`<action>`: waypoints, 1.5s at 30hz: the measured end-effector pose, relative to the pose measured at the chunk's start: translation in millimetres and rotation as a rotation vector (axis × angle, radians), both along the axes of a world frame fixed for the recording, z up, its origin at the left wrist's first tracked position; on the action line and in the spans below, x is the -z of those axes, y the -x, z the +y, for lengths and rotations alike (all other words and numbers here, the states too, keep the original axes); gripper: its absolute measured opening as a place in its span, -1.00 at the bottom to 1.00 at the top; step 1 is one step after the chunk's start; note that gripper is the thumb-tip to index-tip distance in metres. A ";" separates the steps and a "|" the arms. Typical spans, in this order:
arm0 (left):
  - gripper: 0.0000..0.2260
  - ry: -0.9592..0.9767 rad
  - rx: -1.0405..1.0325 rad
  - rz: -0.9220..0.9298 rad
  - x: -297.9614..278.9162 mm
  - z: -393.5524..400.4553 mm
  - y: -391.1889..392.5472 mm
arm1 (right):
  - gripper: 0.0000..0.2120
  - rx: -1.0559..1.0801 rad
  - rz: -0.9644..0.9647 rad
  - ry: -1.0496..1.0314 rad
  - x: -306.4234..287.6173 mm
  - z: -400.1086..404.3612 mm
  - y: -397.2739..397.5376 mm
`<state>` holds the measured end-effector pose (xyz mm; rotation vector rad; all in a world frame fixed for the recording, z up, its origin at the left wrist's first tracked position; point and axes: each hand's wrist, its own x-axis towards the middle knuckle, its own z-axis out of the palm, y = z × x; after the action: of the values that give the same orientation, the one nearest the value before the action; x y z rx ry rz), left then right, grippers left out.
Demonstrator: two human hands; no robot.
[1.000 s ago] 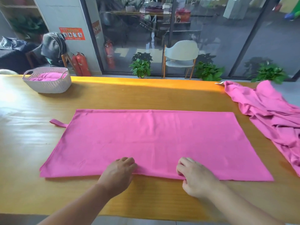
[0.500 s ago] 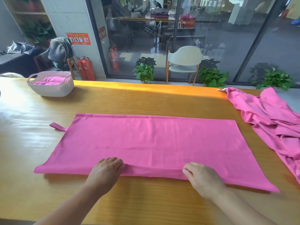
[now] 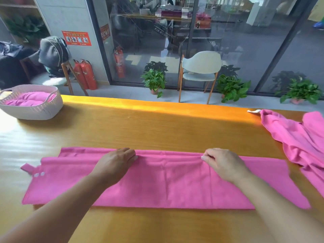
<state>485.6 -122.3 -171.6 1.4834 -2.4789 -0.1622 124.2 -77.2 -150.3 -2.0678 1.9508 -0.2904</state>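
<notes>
A pink towel (image 3: 166, 186) lies folded in half lengthwise on the wooden table (image 3: 157, 130), a long band running left to right. A small loop and two white dots show at its left end. My left hand (image 3: 115, 163) pinches the folded-over edge at the far side, left of centre. My right hand (image 3: 222, 163) pinches the same edge right of centre. Both hands hold the top layer against the far edge of the towel.
A white woven basket (image 3: 35, 111) with folded pink cloth stands at the far left of the table. A crumpled heap of pink cloth (image 3: 301, 141) lies at the right. Beyond the table's far edge are a chair (image 3: 201, 69), potted plants and fire extinguishers.
Both hands have carried the towel's near edge away from me and over to its far edge, folding the towel in half. The hands now sit at the far side.
</notes>
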 end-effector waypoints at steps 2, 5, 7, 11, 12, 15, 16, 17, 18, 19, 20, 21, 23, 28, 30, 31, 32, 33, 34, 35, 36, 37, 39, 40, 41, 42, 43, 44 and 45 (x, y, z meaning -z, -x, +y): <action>-0.76 -0.085 -0.002 -0.029 5.0 -31.7 7.1 | -0.79 0.017 0.045 -0.053 11.6 -31.9 4.3; -0.66 -0.162 -0.024 -0.089 22.7 -61.1 10.6 | -0.72 0.044 0.081 -0.120 32.2 -54.5 7.8; -0.64 -0.059 0.016 -0.054 39.5 -70.1 9.0 | -0.69 0.073 0.079 -0.127 43.8 -57.2 9.0; -0.65 0.065 0.021 0.032 61.3 -77.6 8.8 | -0.67 0.109 0.045 -0.054 56.9 -57.1 13.1; -0.65 0.075 0.012 0.046 64.8 -78.4 9.2 | -0.67 0.109 0.040 -0.051 59.7 -57.2 13.7; -0.65 0.054 -0.024 0.064 71.3 -78.8 7.4 | -0.66 0.126 0.048 -0.026 67.3 -57.5 14.7; -0.65 0.043 -0.033 0.069 71.9 -78.4 7.3 | -0.66 0.130 0.056 -0.014 68.5 -57.5 14.7; -0.66 0.035 -0.039 0.068 71.6 -78.0 8.0 | -0.66 0.132 0.067 -0.008 68.6 -57.6 14.2; -0.66 0.030 -0.042 0.062 70.9 -77.5 8.7 | -0.67 0.131 0.075 -0.005 69.0 -57.1 13.3; -0.66 0.027 -0.044 0.049 70.2 -77.2 10.1 | -0.68 0.128 0.085 -0.006 68.1 -56.2 11.7; -0.65 0.024 -0.051 0.029 69.1 -76.8 11.4 | -0.69 0.127 0.102 -0.015 68.8 -55.4 10.4; -0.65 0.028 -0.063 0.006 66.9 -76.2 12.9 | -0.69 0.133 0.134 -0.026 67.6 -54.5 8.1; -0.67 0.062 -0.111 -0.036 61.0 -73.1 16.4 | -0.74 0.137 0.240 0.035 66.9 -51.9 3.1; -0.76 0.198 -0.085 0.110 40.9 -25.1 66.0 | -0.76 0.154 0.212 0.387 57.4 -34.9 -41.6; -0.74 0.122 -0.028 0.129 46.7 3.5 91.3 | -0.71 0.064 0.141 0.410 57.0 -20.9 -70.6; -0.72 0.068 -0.033 0.123 53.3 13.0 99.1 | -0.69 0.012 0.121 0.400 60.7 -14.9 -81.3; -0.67 0.004 -0.049 0.096 60.0 18.6 102.4 | -0.66 -0.026 0.115 0.371 67.3 -10.4 -88.3; -0.62 -0.060 -0.064 0.048 65.9 21.0 102.9 | -0.63 -0.045 0.119 0.320 74.8 -7.7 -91.7; -0.56 -0.109 -0.077 0.006 68.6 21.0 101.9 | -0.59 -0.049 0.127 0.265 81.4 -5.8 -91.8; -0.50 -0.143 -0.084 -0.028 69.1 20.7 101.3 | -0.55 -0.045 0.132 0.220 85.7 -4.4 -89.5; -0.45 -0.175 -0.077 -0.058 67.3 20.5 101.4 | -0.52 -0.043 0.141 0.193 89.0 -3.1 -86.2; -0.41 -0.189 -0.056 -0.083 65.7 19.7 101.0 | -0.49 -0.044 0.151 0.168 90.9 -1.5 -83.4; -0.35 -0.188 -0.040 -0.094 63.0 17.0 95.9 | -0.43 -0.048 0.165 0.135 92.5 1.0 -81.0; -0.33 -0.196 -0.058 -0.095 62.1 13.6 89.3 | -0.41 -0.051 0.166 0.116 92.5 1.3 -80.9; -0.33 -0.202 -0.084 -0.103 61.9 9.1 80.3 | -0.40 -0.051 0.167 0.097 92.5 1.1 -80.3; -0.32 -0.207 -0.121 -0.106 62.5 4.1 67.8 | -0.39 -0.047 0.171 0.089 92.4 0.5 -80.3; -0.31 -0.202 -0.164 -0.102 62.6 -0.3 52.5 | -0.37 -0.039 0.169 0.077 91.5 0.2 -81.8; -0.30 -0.192 -0.206 -0.087 62.3 -4.9 36.4 | -0.35 -0.027 0.164 0.068 90.3 -0.1 -83.3; -0.30 -0.182 -0.252 -0.073 60.6 -9.5 18.7 | -0.33 -0.012 0.154 0.057 88.1 -0.5 -86.9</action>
<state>466.9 -131.8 -232.2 1.8916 -2.3574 -0.2976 211.1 -77.7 -238.4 -2.1965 2.0388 -0.1917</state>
